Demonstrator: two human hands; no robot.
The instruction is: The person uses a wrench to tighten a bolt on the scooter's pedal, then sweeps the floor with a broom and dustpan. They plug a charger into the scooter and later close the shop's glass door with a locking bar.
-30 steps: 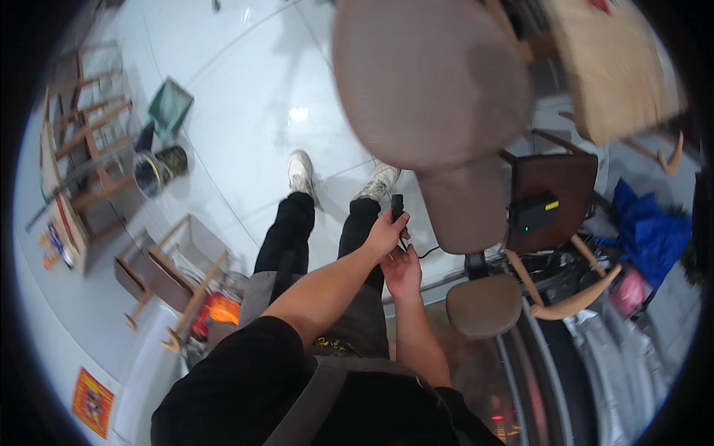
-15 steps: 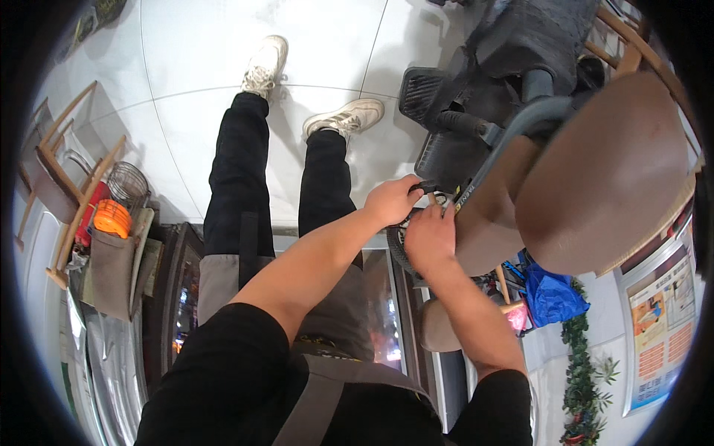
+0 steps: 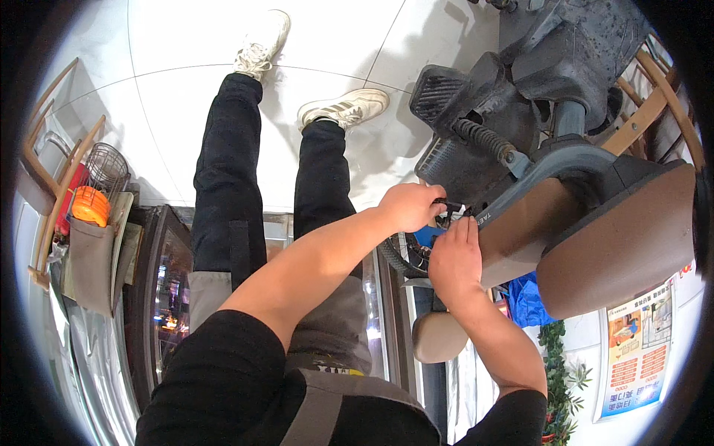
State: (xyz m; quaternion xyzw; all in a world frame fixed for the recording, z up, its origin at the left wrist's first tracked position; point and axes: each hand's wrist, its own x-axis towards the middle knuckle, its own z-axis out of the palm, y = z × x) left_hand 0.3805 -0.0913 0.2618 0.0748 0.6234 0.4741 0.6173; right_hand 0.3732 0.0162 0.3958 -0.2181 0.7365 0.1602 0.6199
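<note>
Close together at the near end of an electric bike's grey frame (image 3: 524, 178) are both my hands. My left hand (image 3: 413, 207) is closed, its fingers and thumb pinching a small black part (image 3: 444, 204) whose exact kind I cannot make out. My right hand (image 3: 455, 256) is just nearer and to the right, fingertips together at a small white piece (image 3: 460, 210) beside the black part. Whatever its fingers grip is mostly hidden. To the right of the hands are the bike's brown padded seat (image 3: 617, 241) and a coil spring (image 3: 483, 139).
A ribbed black footrest (image 3: 440, 97) juts out beyond my hands. A bicycle wheel (image 3: 398, 256) stands just left of my right hand. On the left are a wooden chair (image 3: 56, 201), an orange object (image 3: 90, 206) and a wire basket (image 3: 108, 165). A blue bag (image 3: 528, 301) lies at right.
The view has shifted, showing more of the bike's underside and spring. Both hands stay at the same spot on the bike; a white piece now shows between the fingers.
</note>
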